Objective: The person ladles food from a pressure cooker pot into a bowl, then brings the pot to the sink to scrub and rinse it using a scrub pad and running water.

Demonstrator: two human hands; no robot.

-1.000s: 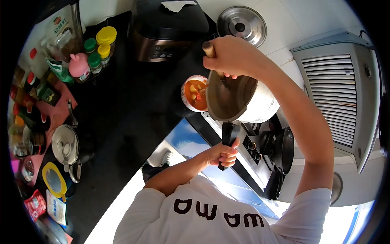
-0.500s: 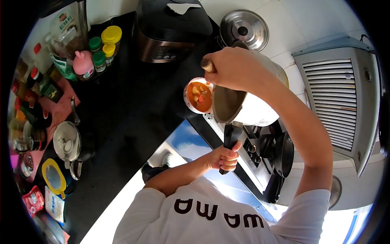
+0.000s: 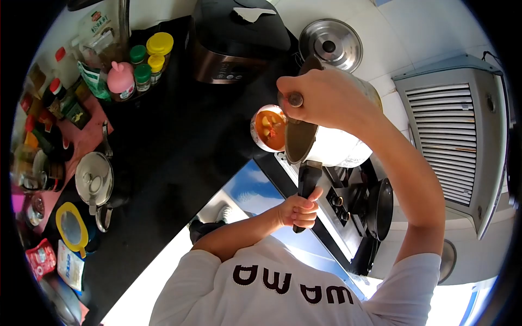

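My left hand (image 3: 299,211) is closed around the long black handle of a pot (image 3: 337,146). The pot is tilted on its side, its mouth facing left beside a patterned bowl (image 3: 254,136). In the bowl is orange-red stew (image 3: 271,129) with pale chunks. Above the pot's mouth, my right hand (image 3: 321,100) is closed around a wooden-handled utensil (image 3: 295,99), whose handle end points up toward me. The utensil's working end is hidden by my hand and the pot. The bowl's right edge overlaps the pot rim in this view.
A black cooker (image 3: 239,43) stands at the back, with a steel lid (image 3: 330,46) right of it. Seasoning jars (image 3: 156,62) and a lidded pot (image 3: 93,176) are on the left. A frying pan (image 3: 380,209) sits on the stove under the range hood (image 3: 446,141).
My right hand has turned, so the utensil's handle end swung from pointing left to pointing up toward me. The pot is tipped slightly further. The whole view has shifted a little.
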